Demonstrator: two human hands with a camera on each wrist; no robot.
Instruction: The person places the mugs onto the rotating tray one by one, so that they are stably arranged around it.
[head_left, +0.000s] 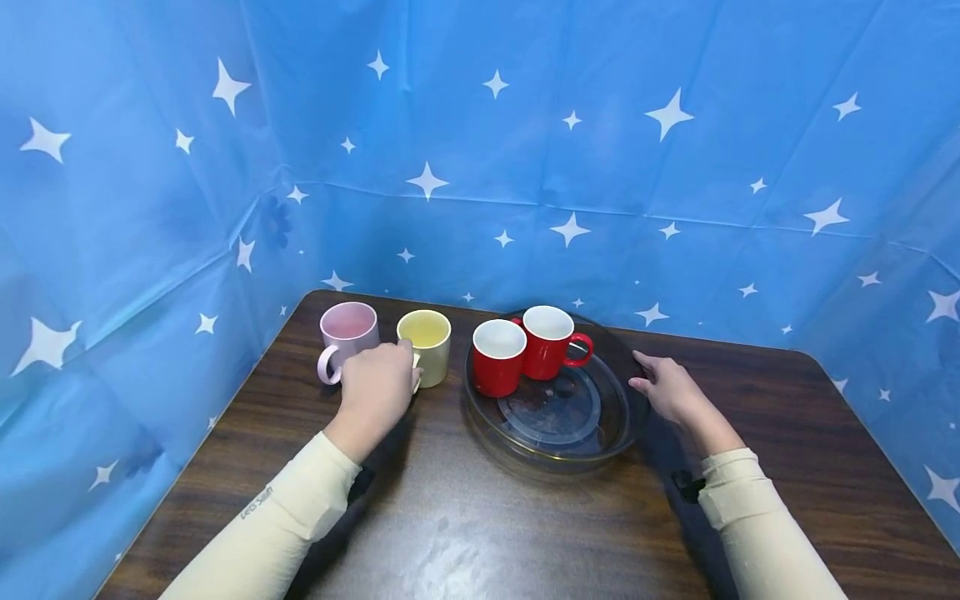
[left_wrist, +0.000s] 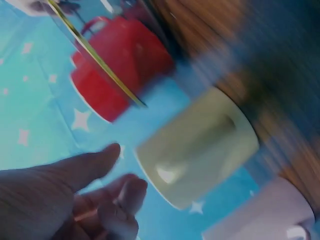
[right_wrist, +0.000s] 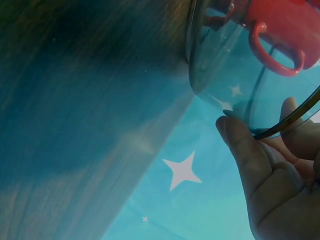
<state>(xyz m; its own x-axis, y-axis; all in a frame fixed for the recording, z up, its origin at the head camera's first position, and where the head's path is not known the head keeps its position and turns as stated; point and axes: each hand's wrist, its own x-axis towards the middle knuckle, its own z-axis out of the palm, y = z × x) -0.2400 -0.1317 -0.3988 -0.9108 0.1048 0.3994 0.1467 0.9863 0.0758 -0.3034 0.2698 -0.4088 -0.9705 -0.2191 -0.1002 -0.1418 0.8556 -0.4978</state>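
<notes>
My left hand (head_left: 377, 392) is beside a pale yellow mug (head_left: 434, 360), near its handle. In the left wrist view, the thumb and half-bent fingers (left_wrist: 132, 192) are short of the yellow mug (left_wrist: 200, 150), with nothing between them. At the right, my right hand (head_left: 670, 388) pinches the rim of a clear glass bowl (head_left: 577, 457). In the right wrist view, the thumb (right_wrist: 242, 145) lies outside the glass and the fingers reach over the rim. Two red mugs with white insides, one in front (head_left: 497, 375) and one behind (head_left: 543, 354), stand upright in the bowl.
A pink mug (head_left: 358, 337) stands left of the yellow one, its handle towards the front left. All sit on a dark wooden table (head_left: 480, 517). A blue curtain (head_left: 600, 150) with white stars hangs behind and at both sides.
</notes>
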